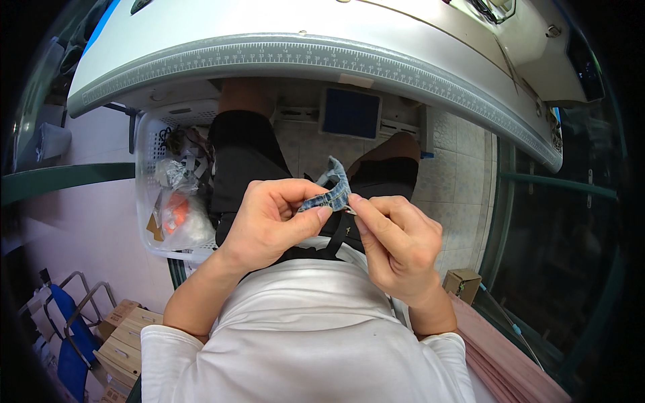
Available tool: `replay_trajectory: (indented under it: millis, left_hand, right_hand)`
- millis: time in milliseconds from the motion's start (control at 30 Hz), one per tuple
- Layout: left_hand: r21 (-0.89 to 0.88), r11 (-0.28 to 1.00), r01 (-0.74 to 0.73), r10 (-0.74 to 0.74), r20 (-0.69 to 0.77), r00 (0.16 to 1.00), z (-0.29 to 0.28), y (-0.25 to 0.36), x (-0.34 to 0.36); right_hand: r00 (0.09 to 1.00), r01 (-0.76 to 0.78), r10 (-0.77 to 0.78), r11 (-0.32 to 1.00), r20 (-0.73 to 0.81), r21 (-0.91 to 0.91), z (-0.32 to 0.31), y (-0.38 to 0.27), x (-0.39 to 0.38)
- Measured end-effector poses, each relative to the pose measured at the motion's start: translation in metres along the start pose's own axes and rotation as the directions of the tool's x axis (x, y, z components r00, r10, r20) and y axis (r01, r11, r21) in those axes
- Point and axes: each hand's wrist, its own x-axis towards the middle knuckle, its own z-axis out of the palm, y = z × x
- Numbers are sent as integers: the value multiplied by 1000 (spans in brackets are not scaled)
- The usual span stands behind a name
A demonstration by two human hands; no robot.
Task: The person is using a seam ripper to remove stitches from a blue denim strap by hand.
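Note:
A small strip of blue denim [339, 190], curled into a loop with stitching along it, is held up above my lap. My left hand [265, 225] pinches its lower left end between thumb and forefinger. At the strip's right end, my right hand [402, 243] is closed, with thumb and forefinger pressed together. A tiny shiny bit shows at those right fingertips, too small to name. The fingers partly cover both ends of the denim.
Ahead runs the white sewing table [222, 19] with a ruler-marked grey edge [302, 55]. A sewing machine [544, 40] stands at its right. A dark foot pedal [350, 113] lies below. At left sits a white basket [145, 201] of bags and scraps; at right, a cardboard box [462, 283].

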Motion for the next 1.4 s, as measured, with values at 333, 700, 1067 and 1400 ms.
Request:
replay_trajectory:
  millis: [333,700,1067,1400]
  left_hand:
    - [120,991,-59,64,-39,997,1,-2,0]
    - [173,981,-82,87,-19,996,2,-6,1]
    - [-190,981,44,-12,166,986,5,-2,3]
    - [-163,986,44,-25,120,993,9,2,1]
  right_hand:
    - [999,-27,29,999,40,-48,5,1,0]
    - [990,-134,130,988,51,82,10,0,-6]
    - [736,-401,305,-523,605,752,27,12,-31]
    - [694,-263,283,-757,662,598,27,0,-32]
